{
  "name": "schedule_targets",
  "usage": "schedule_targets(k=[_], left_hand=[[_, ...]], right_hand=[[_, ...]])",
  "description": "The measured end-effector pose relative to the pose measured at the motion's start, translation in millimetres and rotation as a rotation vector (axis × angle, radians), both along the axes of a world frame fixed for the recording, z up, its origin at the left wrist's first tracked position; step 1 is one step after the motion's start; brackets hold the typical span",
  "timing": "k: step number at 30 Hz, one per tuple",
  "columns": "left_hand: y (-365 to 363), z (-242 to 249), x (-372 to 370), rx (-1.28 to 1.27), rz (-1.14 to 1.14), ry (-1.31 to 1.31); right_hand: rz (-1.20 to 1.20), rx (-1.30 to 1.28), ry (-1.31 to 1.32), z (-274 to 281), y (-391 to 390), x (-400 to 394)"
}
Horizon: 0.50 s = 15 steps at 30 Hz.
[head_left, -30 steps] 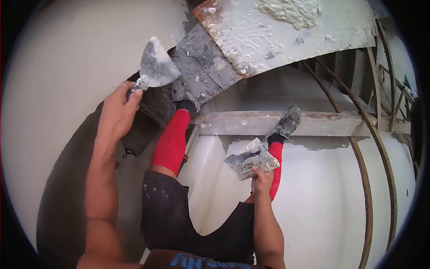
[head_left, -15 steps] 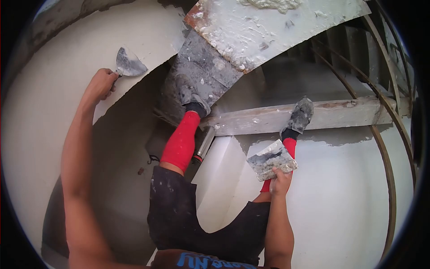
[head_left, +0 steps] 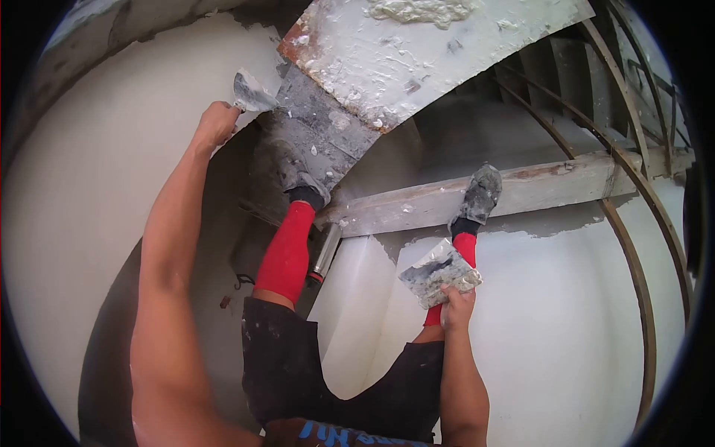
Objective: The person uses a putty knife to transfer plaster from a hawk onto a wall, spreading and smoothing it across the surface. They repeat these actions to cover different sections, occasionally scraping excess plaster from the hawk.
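Observation:
My left hand (head_left: 218, 124) is closed round the handle of a putty knife (head_left: 253, 94), whose wide, smeared blade lies by the edge of the pale curved wall (head_left: 97, 164). In my right hand (head_left: 457, 305) is a flat plate (head_left: 439, 274) coated with white and grey plaster, held over my right shin. At the top, a white plaster-covered board (head_left: 447, 59) carries a thick lump of wet plaster (head_left: 423, 10).
My feet rest on a grey splattered board (head_left: 316, 127) and a whitish beam (head_left: 536, 183). Thin curved strips (head_left: 637, 261) run down the right side. A metal tube (head_left: 326, 252) lies by my left leg, above a drop.
My left hand has moved right and slightly up with the putty knife, along the wall toward the boards. The view has shifted a little; my right hand still holds the plate.

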<state>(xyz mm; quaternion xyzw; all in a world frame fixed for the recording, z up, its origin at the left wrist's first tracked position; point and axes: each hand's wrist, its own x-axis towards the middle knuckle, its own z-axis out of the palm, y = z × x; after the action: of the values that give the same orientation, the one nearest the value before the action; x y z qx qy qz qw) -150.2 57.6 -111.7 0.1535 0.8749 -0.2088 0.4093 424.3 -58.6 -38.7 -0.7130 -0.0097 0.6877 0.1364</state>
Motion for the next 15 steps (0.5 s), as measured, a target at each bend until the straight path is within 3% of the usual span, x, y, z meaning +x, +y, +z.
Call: schedule_targets(k=[4,6,7,10,15], left_hand=[[-10.7,19.7,7.5,-0.024,0.032,-0.013],[-5.0,16.3,-11.2,-0.022,-0.272,0.072],[5.8,16.2,-13.6,-0.066,-0.187,0.103],[3.8,-11.0,-41.7,-0.125,-0.280,0.062],[1.3,-62.2,-46.1,-0.140,-0.185,0.043]], right_hand=[[0.036,-0.007,0.034,2.7,2.0,-7.4],[0.072,-0.003,0.025,-0.8,5.8,-13.4],[0.078,0.010,0.043,-1.9,5.9,-15.9],[0.091,0.018,0.054,-5.3,3.2,-20.1],[0.028,-0.007,0.037,-11.8,-6.7,-27.5]])
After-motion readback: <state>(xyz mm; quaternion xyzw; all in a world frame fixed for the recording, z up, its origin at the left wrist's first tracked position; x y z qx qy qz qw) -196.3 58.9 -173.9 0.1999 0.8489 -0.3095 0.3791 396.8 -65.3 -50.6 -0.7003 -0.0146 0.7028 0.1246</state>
